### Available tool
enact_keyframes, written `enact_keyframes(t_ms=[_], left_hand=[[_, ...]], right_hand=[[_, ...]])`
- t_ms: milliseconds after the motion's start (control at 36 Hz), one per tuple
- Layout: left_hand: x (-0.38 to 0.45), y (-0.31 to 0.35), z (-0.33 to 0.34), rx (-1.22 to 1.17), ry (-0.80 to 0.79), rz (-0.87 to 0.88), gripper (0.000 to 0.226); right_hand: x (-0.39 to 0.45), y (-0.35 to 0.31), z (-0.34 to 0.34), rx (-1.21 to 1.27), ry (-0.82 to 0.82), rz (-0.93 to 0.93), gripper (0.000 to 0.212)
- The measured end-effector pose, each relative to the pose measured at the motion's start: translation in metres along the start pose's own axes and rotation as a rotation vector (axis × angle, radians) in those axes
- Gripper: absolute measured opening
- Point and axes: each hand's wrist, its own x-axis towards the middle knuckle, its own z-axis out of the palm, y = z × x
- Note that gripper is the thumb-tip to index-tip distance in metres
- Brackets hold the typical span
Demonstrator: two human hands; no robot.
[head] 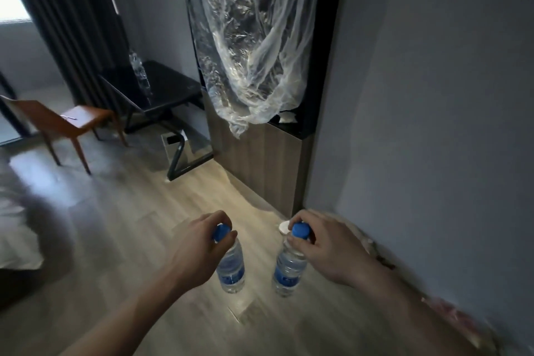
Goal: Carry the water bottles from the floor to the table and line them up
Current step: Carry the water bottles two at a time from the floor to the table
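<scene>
Mid-carry, the left hand [199,243] and right hand [323,245] each pinch a water bottle [231,266] [289,266] by its blue cap, near the person and well short of the dark bench [161,89], where they likely go next.

Low in the frame, two clear water bottles [231,266] [287,269] show blue caps and blue labels over pale wood-grain floor [161,240], with an orange-brown chair [83,118], black table [161,89] and dark grey curtains [66,17] at left.
</scene>
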Motion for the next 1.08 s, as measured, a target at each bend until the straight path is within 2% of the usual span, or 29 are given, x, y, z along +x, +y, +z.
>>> enact_keyframes(t_ms=[111, 250, 472, 750, 889, 1083], left_hand=[[0.028, -0.022, -0.017, -0.01, 0.03, -0.103, 0.01], [0.057, -0.055, -0.041, -0.014, 0.114, -0.205, 0.009], [0.116, -0.137, -0.075, 0.069, 0.205, -0.29, 0.015], [0.192, -0.245, -0.131, 0.0, 0.239, -0.274, 0.015], [0.239, -0.295, -0.169, 0.024, 0.233, -0.208, 0.014], [0.296, -0.357, -0.202, -0.014, 0.211, -0.202, 0.013]], right_hand=[[0.068, -0.005, 0.006, -0.009, -0.051, -0.077, 0.019], [0.141, -0.024, 0.013, -0.036, -0.107, -0.167, 0.015], [0.25, -0.067, 0.032, -0.029, -0.143, -0.23, 0.016], [0.376, -0.142, 0.078, -0.095, -0.146, -0.234, 0.018], [0.435, -0.177, 0.099, -0.045, -0.091, -0.189, 0.019], [0.506, -0.213, 0.123, -0.027, -0.08, -0.15, 0.017]])
